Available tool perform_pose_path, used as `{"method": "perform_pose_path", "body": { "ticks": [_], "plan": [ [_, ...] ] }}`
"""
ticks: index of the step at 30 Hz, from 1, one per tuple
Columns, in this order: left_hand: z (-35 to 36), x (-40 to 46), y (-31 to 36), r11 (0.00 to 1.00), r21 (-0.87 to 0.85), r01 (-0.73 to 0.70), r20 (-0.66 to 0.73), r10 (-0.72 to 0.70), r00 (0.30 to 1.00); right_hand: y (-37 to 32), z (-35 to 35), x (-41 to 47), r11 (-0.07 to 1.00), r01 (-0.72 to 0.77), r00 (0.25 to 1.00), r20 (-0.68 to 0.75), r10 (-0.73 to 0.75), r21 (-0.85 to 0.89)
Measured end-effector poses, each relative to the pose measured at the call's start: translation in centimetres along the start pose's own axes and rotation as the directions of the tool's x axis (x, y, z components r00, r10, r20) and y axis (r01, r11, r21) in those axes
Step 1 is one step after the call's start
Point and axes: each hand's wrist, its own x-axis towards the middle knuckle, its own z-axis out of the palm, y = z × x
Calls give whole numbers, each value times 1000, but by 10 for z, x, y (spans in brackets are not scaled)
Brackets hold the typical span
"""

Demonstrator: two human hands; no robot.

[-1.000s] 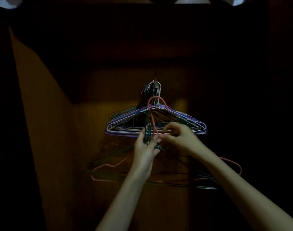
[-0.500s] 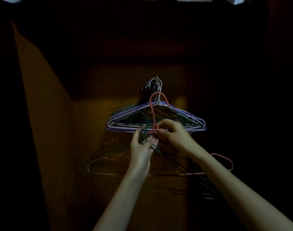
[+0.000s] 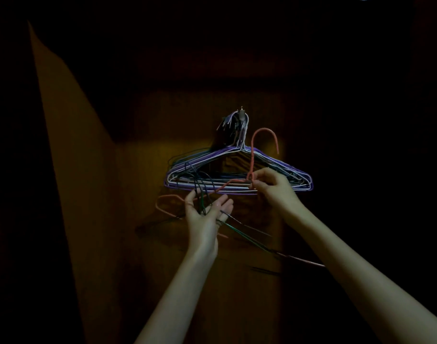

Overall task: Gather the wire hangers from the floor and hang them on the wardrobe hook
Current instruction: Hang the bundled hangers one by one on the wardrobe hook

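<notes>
Red hanger (image 3: 251,157) pinched at neck by right hand (image 3: 269,188), hook raised just right of wardrobe hook (image 3: 241,112), not on it. Dark hangers (image 3: 202,194) gripped in left hand (image 3: 205,214), below purple hangers (image 3: 237,170) already hung.

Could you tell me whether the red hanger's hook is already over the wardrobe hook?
No, the red hanger, pinched by the right hand, has its hook free, right of and below the wardrobe hook.
</notes>
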Motion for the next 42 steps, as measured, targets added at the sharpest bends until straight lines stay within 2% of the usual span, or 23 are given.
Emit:
{"method": "perform_pose_path", "body": {
  "ticks": [8, 11, 15, 22, 27, 32, 37, 39, 42],
  "plan": [
    [4, -8, 5, 995, 67, -78, 92, 71, 993, 4, 9, 1, 991, 112, 975, 199, -96, -70],
    [4, -14, 8, 991, 73, -108, 109, 100, 989, 6, 15, 2, 998, 67, 970, 234, -64, -8],
    [1, -22, 13, 990, 31, -138, 120, 134, 984, 7, 23, 1, 998, 54, 964, 263, -48, -15],
    [-11, -27, 15, 991, 52, -123, 68, 119, 991, 18, 33, -1, 989, -145, 944, 297, 146, -24],
    [-19, -35, 16, 992, 76, -102, 84, 96, 992, 25, 35, -10, 981, -64, 958, 263, 112, -185],
    [-24, -43, 15, 991, 103, -82, 91, 72, 993, 24, 38, -25, 982, -20, 955, 286, 74, -188],
    [-29, -50, 17, 994, 92, -56, 82, 49, 995, 27, 39, -31, 883, 120, 960, 281, 14, -454],
    [-31, -50, 17, 996, 73, -47, 81, 41, 996, 26, 38, -34, 908, 112, 949, 315, 23, -403],
    [-32, -48, 15, 996, 83, -43, 69, 38, 997, 19, 33, -41, 975, 59, 939, 344, 19, -214]
  ]
}}
